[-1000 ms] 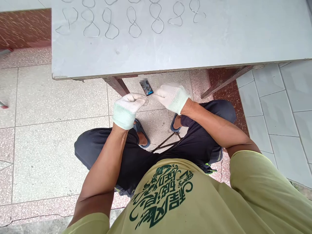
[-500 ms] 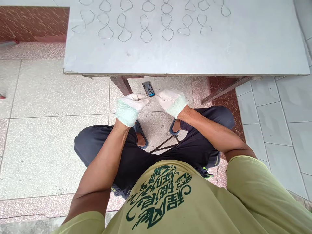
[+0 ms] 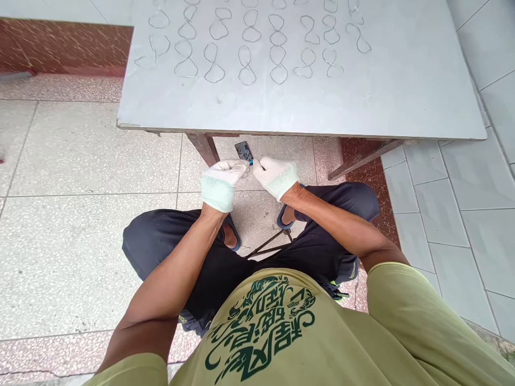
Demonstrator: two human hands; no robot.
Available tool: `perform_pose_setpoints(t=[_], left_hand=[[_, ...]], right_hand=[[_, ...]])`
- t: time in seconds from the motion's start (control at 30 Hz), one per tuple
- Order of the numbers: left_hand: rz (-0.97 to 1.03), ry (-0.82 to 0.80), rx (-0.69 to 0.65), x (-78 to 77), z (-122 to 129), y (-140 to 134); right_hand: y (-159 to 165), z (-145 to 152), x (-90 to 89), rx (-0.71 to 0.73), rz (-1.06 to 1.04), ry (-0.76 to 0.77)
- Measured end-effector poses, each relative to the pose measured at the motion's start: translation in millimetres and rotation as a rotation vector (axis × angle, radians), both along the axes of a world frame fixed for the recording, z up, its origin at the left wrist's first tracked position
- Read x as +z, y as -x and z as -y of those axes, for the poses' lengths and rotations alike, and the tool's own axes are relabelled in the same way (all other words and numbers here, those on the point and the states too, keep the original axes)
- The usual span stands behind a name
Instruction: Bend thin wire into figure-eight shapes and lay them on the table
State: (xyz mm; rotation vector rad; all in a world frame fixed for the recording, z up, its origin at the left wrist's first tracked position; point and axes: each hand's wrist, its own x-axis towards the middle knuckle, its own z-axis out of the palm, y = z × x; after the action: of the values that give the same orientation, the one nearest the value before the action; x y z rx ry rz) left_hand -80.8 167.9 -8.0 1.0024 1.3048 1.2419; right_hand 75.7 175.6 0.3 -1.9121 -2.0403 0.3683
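Observation:
Both hands wear white knit gloves with pale green cuffs and meet just below the table's front edge. My left hand is closed in a pinch, fingertips pointing right. Facing it, my right hand pinches too, its thumb and forefinger close to the left fingertips. Whatever lies between them is too thin or hidden to make out. Beyond the fingertips, lower down, a dark phone-like slab with a blue end shows, partly covered by the gloves. Several figure-eight bent wires lie in rows on the table.
The grey-white tabletop spans the front, its edge just beyond my hands. Wooden table legs stand on either side of them. My knees are spread below, over a speckled tile floor. Dark thin bars show between my legs.
My hands have come closer together, with the right one moving left towards the left one. The view has shifted, so more of the wire rows shows. Both pinches stay closed.

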Motion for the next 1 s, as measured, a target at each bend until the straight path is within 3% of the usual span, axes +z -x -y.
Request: perform_pose_setpoints(t=[0.57, 0.8, 1.0], left_hand=[[0.089, -0.01, 0.032, -16.0, 0.1, -7.6], [0.141, 0.002, 0.111, -14.7, 0.0, -6.5], [0.188, 0.041, 0.109, -13.7, -0.4, -8.2]], right_hand=[[13.0, -4.4, -6.4, -0.04, -0.081, 0.114], [4.2, 3.4, -5.5, 0.161, -0.289, 0.075], [1.8, 1.4, -13.6, 0.163, -0.272, 0.128]])
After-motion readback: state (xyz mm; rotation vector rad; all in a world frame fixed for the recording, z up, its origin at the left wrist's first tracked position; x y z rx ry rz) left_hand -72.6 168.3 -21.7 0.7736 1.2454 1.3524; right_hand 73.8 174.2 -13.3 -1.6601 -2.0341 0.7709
